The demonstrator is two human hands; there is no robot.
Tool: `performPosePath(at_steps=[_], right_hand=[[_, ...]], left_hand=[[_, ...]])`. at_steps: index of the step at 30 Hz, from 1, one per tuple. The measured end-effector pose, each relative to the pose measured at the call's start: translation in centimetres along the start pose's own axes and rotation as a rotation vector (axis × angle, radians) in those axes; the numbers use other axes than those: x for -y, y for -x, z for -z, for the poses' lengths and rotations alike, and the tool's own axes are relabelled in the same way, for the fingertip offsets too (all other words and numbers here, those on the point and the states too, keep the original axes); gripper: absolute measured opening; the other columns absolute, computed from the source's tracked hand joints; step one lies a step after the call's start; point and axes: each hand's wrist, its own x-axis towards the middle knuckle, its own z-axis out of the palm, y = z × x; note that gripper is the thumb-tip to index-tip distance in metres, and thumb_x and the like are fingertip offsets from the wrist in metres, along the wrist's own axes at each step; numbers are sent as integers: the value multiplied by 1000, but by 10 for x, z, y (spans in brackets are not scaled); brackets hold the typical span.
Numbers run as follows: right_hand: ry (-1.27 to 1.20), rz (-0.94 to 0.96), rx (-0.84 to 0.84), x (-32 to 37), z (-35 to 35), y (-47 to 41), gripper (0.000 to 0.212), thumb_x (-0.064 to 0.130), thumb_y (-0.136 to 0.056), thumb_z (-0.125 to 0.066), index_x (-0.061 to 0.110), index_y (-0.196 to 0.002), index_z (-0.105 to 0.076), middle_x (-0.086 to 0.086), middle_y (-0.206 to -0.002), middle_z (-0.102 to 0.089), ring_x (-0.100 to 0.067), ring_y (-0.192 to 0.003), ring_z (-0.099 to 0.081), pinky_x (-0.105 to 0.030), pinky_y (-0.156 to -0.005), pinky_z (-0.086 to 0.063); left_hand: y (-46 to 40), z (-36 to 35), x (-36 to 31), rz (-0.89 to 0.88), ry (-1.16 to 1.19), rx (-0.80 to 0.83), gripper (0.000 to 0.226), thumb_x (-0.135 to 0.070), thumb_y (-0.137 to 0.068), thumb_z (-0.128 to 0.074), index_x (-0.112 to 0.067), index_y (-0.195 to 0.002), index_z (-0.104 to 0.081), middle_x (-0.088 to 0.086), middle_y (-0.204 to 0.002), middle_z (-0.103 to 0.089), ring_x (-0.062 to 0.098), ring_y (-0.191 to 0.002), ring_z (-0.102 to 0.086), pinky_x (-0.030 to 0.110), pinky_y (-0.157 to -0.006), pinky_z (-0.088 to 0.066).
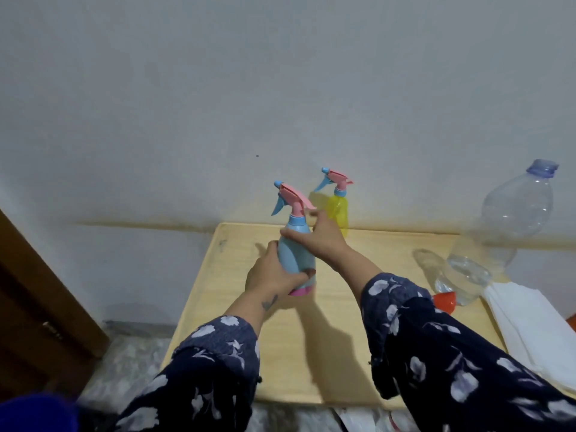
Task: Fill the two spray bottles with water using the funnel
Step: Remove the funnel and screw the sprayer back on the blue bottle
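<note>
Gripping the blue spray bottle mid-frame, left hand wraps its light, slick body while right hand curls round its shoulder; likely empty.

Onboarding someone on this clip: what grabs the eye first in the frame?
The pale blue plastic spray bottle with a pink and blue trigger head, held at centre over the light wooden table: the left hand grips its body, the right hand is at its neck. Behind it by the wall stands the yellow translucent spray bottle; at right a large clear plastic water bottle towers over an orange funnel.
</note>
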Motion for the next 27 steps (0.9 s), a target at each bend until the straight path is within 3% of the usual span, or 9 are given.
performPosePath(at_steps=[2, 5, 9, 14, 23, 27], right_hand=[[26, -96, 41, -1, -9, -22, 75, 50, -67, -79, 18, -127, -47, -4, -115, -60, -22, -104, -61, -37, -79, -52], [-25, -71, -26, -6, -22, -60, 67, 43, -66, -83, 19, -123, -57, -6, -106, -68, -23, -95, -66, -45, -83, -55], [6, -5, -53, -12, -38, -104, 64, 36, -66, -83, 23, -124, -58, -5, -105, -70, -22, -94, -67, -45, -85, -54], [-19, 50, -90, -27, -55, -146, 62, 24, -67, -83, 22, -124, -58, 0, -113, -68, -20, -99, -64, -40, -89, -52], [-65, 51, -81, -43, -70, -161, 63, 19, -74, -79, 22, -131, -52, 4, -115, -64, -16, -104, -60, -30, -90, -48], [-74, 4, -18, -45, -62, -150, 70, 21, -79, -76, 20, -140, -43, 0, -130, -55, -19, -119, -52, -35, -100, -44]], left_hand=[[-29, 4, 1, -7, -37, -45, 72, -57, -59, -79, -31, -114, -41, -7, -100, -63, 20, -90, -64, 38, -78, -54], [-75, 3, 7, -4, 9, -36, 73, -52, -61, -81, -29, -118, -41, -6, -102, -62, 22, -89, -65, 36, -72, -54], [-130, -3, 24, -12, 200, 17, 72, -44, -63, -77, -34, -123, -39, -1, -109, -61, 22, -87, -66, 43, -66, -59], [-186, -13, 43, -59, 194, 8, 68, -26, -75, -72, -34, -131, -34, -1, -119, -60, 22, -102, -63, 47, -83, -55], [-204, -16, 62, -72, 158, 49, 63, -23, -78, -64, -36, -133, -35, -3, -126, -57, 20, -110, -58, 47, -89, -53], [-195, -7, 61, -65, -112, 32, 55, -28, -85, -65, -20, -135, -45, 4, -127, -54, 24, -116, -53, 43, -94, -48]])
